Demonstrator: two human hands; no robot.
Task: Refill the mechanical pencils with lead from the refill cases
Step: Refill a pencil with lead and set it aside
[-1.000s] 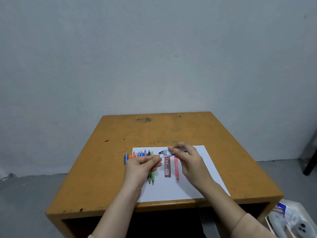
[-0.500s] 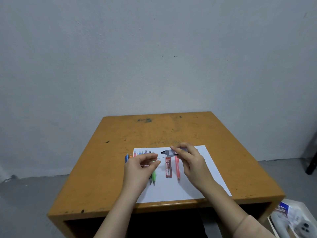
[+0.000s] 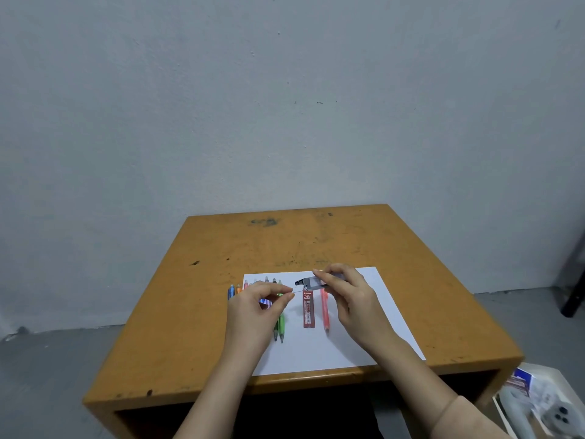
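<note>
A person's left hand [image 3: 256, 308] pinches one end of what appears to be a hair-thin lead [image 3: 297, 290] between thumb and forefinger. The right hand [image 3: 351, 299] grips a clear refill case [image 3: 311, 282] by its body, dark dispensing end turned toward the left hand. Both are held just above a white sheet of paper [image 3: 373, 312] on an orange wooden table [image 3: 316, 242]. A 2nd, red refill case [image 3: 308, 312] lies on the sheet between green pencils [image 3: 280, 326] and a pink pencil [image 3: 324, 308], and more coloured pencils [image 3: 235, 289] sit in a row behind the left hand. The lead is likely near weightless, stiff and brittle, apt to snap if bent, so a light pinch near 1 end suits it. The smooth, light case is best gripped by its flat sides.
</note>
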